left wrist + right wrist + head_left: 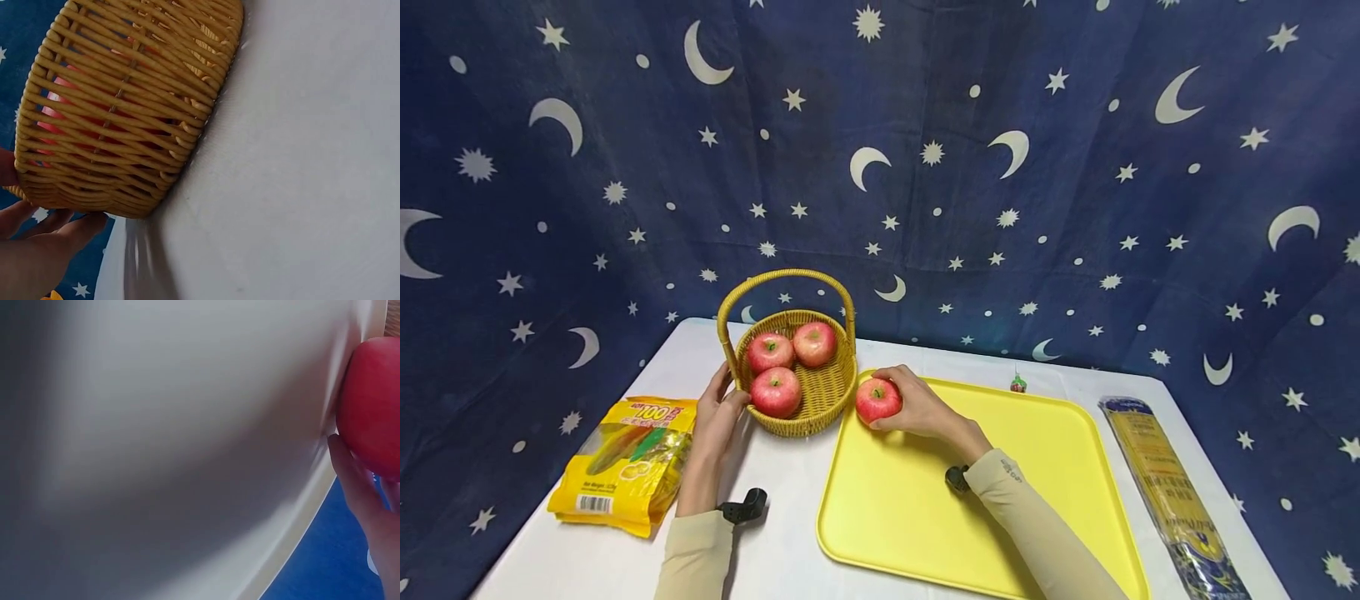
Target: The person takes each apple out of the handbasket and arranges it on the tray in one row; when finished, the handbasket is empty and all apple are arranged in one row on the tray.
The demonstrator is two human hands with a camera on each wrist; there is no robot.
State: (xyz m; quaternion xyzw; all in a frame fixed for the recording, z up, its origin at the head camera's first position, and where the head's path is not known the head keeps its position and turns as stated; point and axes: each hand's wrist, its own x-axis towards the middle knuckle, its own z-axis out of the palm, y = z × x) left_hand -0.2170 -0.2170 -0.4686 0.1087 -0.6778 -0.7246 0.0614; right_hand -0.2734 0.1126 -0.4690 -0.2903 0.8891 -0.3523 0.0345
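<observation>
Dark blue cloth (936,100) with white moons and stars hangs behind a white table (782,525). On it stands a woven basket (820,396) with a tall handle, and three red apples (777,392) sit inside. The left hand (715,423) grips the basket's left side — thumb near the rim. Just right of the basket, the right hand (919,408) pinches one more apple (878,400) between its thumb and fingers. That apple is by the corner of a yellow tray (917,500) — I cannot tell if they touch. Left of the basket lies a yellow snack bag (617,467). Far right of the basket is a long see-through packet (1161,475), with a tiny green and red thing (1018,384) between them.
</observation>
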